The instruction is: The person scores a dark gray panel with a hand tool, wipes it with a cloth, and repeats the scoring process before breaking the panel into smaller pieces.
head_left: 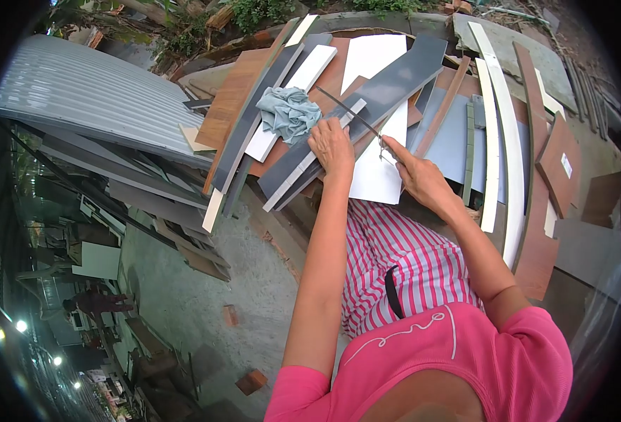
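Note:
My left hand [333, 145] is closed on a pale narrow strip [298, 177], pressing it against a long dark grey board [389, 88]. My right hand [421, 179] grips the near end of a long, thin, dark metal tool [331, 97], which looks like a saw blade. Its blade lies across the strip just beyond my left fingers. Whether its edge has teeth is too small to tell. A crumpled light-blue cloth [288, 114] rests on the boards left of my left hand. Under the tool and right hand shows a white panel [377, 181].
Brown panels [236, 91] and white strips [490, 141] are stacked around the work spot. Corrugated metal sheeting [99, 91] stands at left. Brick pieces [251, 382] lie on the concrete floor [205, 316]. Another person [99, 302] is far off at lower left.

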A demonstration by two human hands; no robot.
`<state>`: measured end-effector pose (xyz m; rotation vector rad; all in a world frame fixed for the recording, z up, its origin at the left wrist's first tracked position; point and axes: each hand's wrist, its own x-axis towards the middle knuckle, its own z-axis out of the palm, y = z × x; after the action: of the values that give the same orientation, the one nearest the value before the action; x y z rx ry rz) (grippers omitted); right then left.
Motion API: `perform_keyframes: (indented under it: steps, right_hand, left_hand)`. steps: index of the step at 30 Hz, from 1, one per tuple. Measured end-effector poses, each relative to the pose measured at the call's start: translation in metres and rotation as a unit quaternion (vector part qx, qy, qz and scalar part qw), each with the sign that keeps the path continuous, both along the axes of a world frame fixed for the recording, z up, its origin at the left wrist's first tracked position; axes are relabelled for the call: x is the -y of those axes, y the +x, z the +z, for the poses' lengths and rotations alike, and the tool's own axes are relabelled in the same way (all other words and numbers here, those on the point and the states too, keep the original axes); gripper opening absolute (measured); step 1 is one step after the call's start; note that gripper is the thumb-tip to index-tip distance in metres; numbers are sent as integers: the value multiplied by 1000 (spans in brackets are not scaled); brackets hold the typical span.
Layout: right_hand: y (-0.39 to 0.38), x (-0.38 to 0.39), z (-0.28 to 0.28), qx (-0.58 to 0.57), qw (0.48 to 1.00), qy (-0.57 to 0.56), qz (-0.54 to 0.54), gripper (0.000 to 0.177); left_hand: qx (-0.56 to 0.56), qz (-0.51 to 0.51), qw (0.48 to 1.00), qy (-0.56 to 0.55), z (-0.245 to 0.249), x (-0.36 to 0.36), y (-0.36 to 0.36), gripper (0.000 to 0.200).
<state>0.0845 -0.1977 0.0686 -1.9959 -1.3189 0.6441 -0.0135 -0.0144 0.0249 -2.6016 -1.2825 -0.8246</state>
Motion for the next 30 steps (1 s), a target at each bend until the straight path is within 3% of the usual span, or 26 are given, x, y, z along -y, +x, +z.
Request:
perform_keyframes:
  steps: [23, 26, 30]
  right_hand:
    - [-15, 11, -18, 27, 1000, 11, -12, 59]
    - [-12, 1, -8, 16, 1000, -22, -15, 59]
    - [-6, -35, -10, 47, 999, 20, -1, 58]
  left_hand:
    - [12, 2, 1000, -1, -3, -2, 1, 24]
    - [14, 9, 1000, -4, -3, -4, 2, 24]
    - [5, -4, 1000, -7, 0, -2, 0, 23]
